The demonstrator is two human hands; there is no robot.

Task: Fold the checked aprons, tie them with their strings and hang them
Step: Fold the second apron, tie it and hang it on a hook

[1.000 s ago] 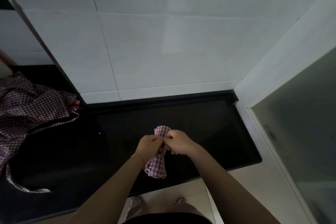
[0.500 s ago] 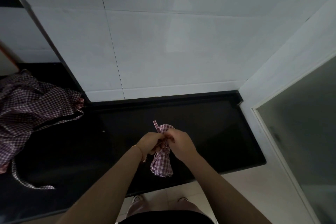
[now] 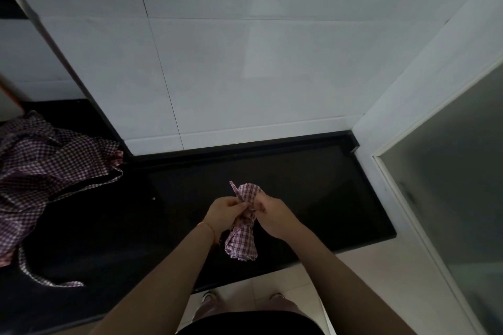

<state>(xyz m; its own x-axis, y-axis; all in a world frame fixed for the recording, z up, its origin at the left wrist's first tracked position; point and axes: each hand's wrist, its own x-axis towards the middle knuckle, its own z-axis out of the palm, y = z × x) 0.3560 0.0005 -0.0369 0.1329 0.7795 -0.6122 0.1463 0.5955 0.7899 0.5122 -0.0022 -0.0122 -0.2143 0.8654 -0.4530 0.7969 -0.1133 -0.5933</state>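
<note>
White tiled wall point(image 3: 245, 62) backs a black counter point(image 3: 313, 187); a frosted door point(image 3: 449, 185) stands right. Loose aprons point(image 3: 46, 168) heap at left. Above the counter, left hand point(image 3: 223, 211) and right hand point(image 3: 272, 212) pinch a rolled apron point(image 3: 242, 242).

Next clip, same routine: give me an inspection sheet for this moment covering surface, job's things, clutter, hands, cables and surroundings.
Surface: black counter, glossy, running along the wall.
Job's things: bundled checked apron held above the counter, a string end sticking up from its top; loose checked apron heaped on the counter at far left, its strap trailing toward the front edge.
Clutter: a small pale speck on the counter; otherwise nothing seen.
Hands: left hand and right hand both grip the bundle's upper part, fingers curled at the string.
Cables: nothing seen.
Surroundings: white tiled wall behind; frosted glass door at right; pale floor tiles below.
</note>
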